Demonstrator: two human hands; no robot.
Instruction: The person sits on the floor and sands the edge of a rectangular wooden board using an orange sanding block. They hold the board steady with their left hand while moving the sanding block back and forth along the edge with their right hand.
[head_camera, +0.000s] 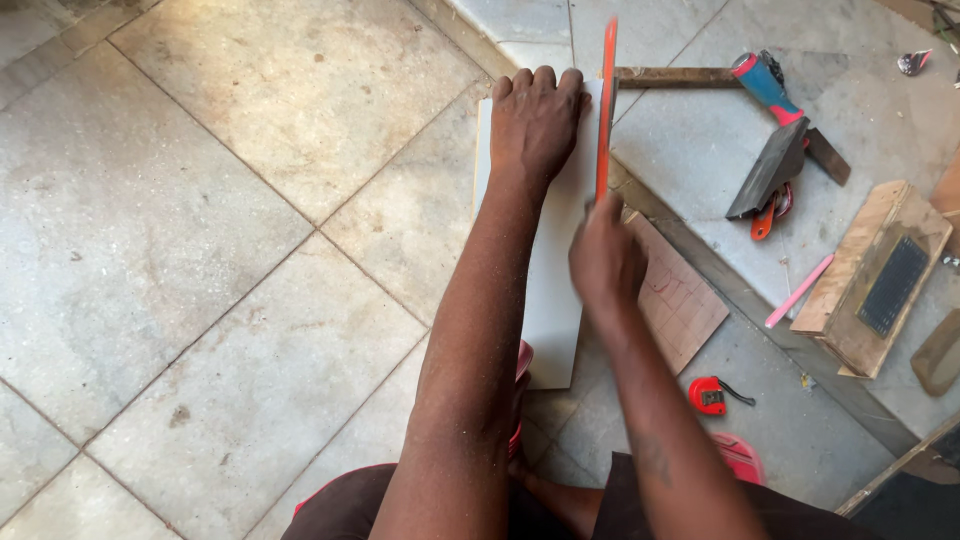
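Grey stone-tile floor (200, 200), left hand (535, 115) spread flat on white board (552, 290), right hand (603, 255) gripping orange saw (606, 100)

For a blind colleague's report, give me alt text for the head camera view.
Seen from above, a person's left hand presses a white board flat on the tiled floor while the right hand holds an orange handsaw along its right edge. A red tape measure, a hammer and wood scraps lie to the right.

White board (550, 290), orange saw (606, 110), red tape measure (708, 395), pink pencil (799, 291), grey-veined tiled floor (200, 250).
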